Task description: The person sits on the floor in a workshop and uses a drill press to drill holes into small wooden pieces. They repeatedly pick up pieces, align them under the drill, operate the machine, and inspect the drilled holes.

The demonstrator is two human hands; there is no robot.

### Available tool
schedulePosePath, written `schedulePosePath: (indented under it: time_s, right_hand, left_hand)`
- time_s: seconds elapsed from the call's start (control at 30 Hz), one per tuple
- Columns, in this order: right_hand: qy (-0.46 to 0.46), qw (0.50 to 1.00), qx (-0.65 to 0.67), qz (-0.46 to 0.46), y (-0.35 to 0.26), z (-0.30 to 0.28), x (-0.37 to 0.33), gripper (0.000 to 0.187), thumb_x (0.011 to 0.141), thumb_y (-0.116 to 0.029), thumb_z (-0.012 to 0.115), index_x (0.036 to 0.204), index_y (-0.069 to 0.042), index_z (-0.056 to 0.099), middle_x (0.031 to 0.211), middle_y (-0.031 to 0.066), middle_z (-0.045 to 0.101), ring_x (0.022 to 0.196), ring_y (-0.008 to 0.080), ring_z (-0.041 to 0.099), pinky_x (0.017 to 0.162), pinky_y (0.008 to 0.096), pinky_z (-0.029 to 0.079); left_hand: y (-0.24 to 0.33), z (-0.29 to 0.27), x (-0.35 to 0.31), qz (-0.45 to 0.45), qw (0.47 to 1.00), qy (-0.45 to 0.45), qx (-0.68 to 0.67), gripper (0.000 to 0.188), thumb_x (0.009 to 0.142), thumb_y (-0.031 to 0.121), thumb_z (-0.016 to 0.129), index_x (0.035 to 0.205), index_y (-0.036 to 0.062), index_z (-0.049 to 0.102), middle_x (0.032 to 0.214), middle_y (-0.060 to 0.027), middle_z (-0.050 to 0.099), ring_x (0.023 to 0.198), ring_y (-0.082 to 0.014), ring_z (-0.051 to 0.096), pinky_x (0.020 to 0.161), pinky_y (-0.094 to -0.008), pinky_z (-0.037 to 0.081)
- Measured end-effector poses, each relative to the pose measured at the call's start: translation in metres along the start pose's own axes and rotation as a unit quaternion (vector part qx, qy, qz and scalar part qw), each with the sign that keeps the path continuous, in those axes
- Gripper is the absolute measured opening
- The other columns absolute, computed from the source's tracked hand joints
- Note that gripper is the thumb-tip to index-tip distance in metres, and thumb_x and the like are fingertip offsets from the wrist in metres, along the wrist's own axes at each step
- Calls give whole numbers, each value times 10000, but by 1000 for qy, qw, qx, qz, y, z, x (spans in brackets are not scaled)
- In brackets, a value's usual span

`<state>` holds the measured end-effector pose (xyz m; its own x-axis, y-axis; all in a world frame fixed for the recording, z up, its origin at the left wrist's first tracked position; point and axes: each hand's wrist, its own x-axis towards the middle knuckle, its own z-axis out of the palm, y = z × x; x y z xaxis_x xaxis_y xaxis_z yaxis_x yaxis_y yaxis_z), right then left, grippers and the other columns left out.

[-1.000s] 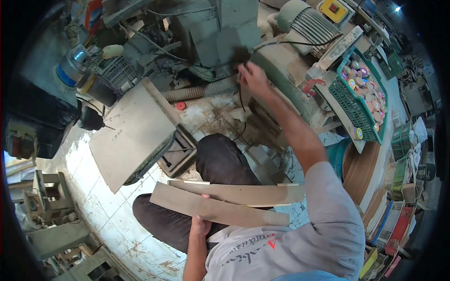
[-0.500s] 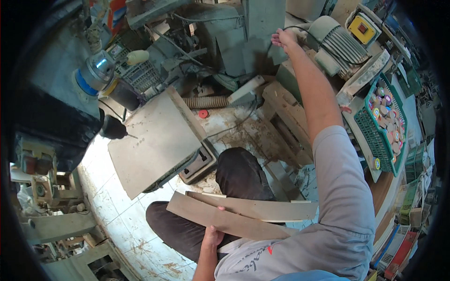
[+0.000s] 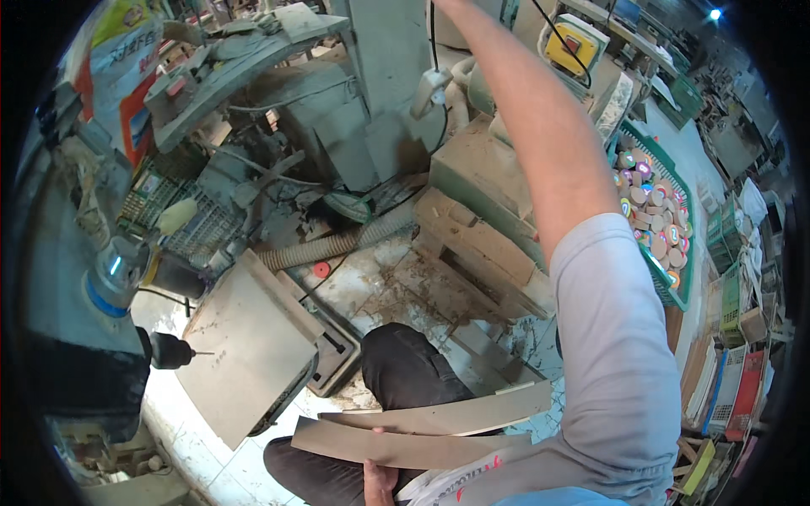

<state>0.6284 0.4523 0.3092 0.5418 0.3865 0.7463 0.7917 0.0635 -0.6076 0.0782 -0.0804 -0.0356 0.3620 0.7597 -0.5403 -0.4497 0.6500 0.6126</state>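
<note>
Over the lap, left hand (image 3: 380, 482) gripping two curved wooden strips (image 3: 422, 430); right hand out of frame.

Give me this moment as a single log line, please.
left hand: holds two curved wooden strips over lap | right hand: out of view, arm raised past top edge | nearby: green basket of round pieces

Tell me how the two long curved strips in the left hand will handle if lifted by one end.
The curved strips look thin and long, so probably light and a bit springy. Held loosely stacked by the left hand, they may slide apart.
</note>
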Motion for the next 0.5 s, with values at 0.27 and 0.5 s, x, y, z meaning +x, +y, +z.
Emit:
schedulePosePath:
  time_s: [0.27,0.5]
  right_hand:
    - [-171,931,170,276,65,23,-40,188,900,-69,486,1011,23,608,859,145,643,709,238,647,638,362,554]
    - [-166,883,199,390,113,21,-117,262,901,-70,477,1126,38,555,1047,197,611,849,277,644,690,376,559]
  left_hand:
    - [-2,-7,7,-3,1000,6,-5,969,615,744,725,1348,163,471,1308,-36,486,1243,-296,460,1051,-537,388]
    - [3,1,4,-3,1000,-10,-12,975,595,738,745,1337,169,467,1303,-27,482,1232,-267,466,1041,-490,402]
